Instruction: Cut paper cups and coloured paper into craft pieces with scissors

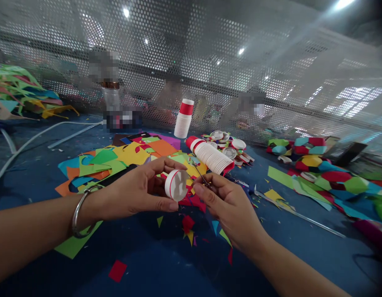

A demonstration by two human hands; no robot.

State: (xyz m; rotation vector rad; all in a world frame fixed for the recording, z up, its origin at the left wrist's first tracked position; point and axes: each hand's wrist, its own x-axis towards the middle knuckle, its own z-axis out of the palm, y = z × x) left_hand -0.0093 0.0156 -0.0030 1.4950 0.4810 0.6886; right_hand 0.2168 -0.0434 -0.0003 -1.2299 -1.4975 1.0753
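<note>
Between thumb and fingers, my left hand (141,185) holds a short white paper cup base (176,185) with a thin red line round it, its hollow side turned to the right. My right hand (223,202) is closed round small dark scissors (203,176), whose blades point up and left, a little apart from the cup base. The handles are mostly hidden by my fingers. Beyond my hands lies a tipped stack of white and red paper cups (211,156). Another cup stack (183,119) stands upright behind it.
Coloured paper sheets (131,153) are heaped at middle left, with scraps (118,270) strewn in front. Cut cup bottoms (229,152) are piled behind my right hand. A thin clear rod (302,216) and colourful paper balls (342,181) lie right. A perforated metal screen (209,53) stands behind.
</note>
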